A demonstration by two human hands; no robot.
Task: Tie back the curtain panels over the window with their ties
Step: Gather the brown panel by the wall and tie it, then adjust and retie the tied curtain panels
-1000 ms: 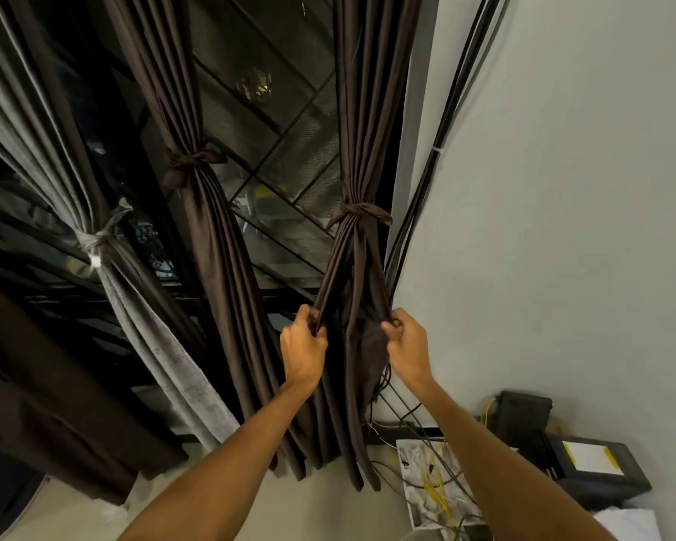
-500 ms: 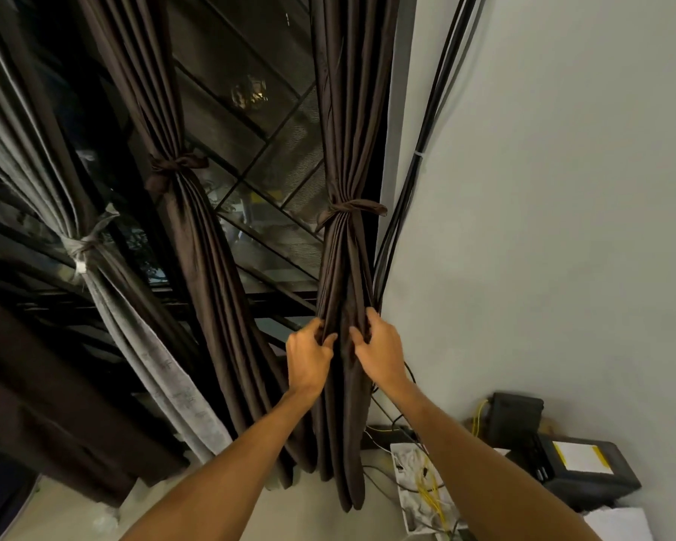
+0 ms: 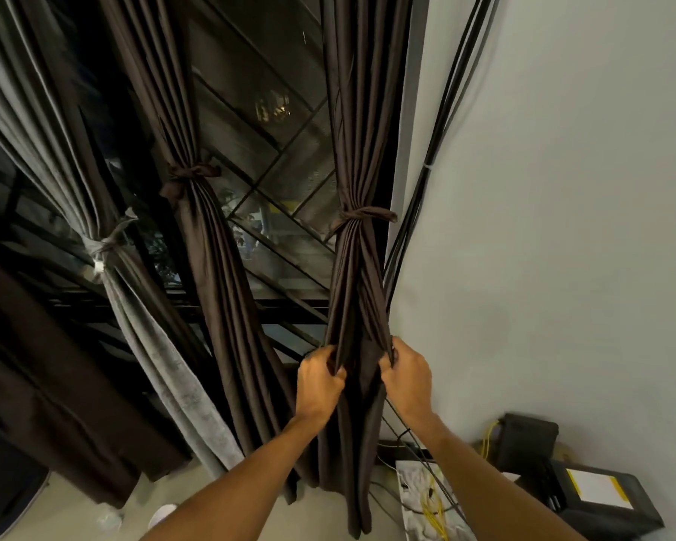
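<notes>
Three curtain panels hang over the dark window. The right brown panel [image 3: 358, 290] is cinched by a brown tie [image 3: 363, 216]. My left hand [image 3: 319, 380] grips its left folds below the tie. My right hand [image 3: 406, 378] grips its right folds at the same height. The middle brown panel [image 3: 227, 290] is bound by a knotted brown tie [image 3: 192, 173]. The grey panel [image 3: 153, 345] at the left is bound by a grey tie [image 3: 106, 244].
A bundle of black cables [image 3: 434, 158] runs down the white wall [image 3: 562, 228] right beside the right panel. On the floor below lie a white box with yellow wires [image 3: 426, 501] and black devices [image 3: 586, 490]. Dark fabric [image 3: 36, 384] sits low at the left.
My hands came together on the right panel's lower folds, then spread slightly apart again. The view shifted a little to the right.
</notes>
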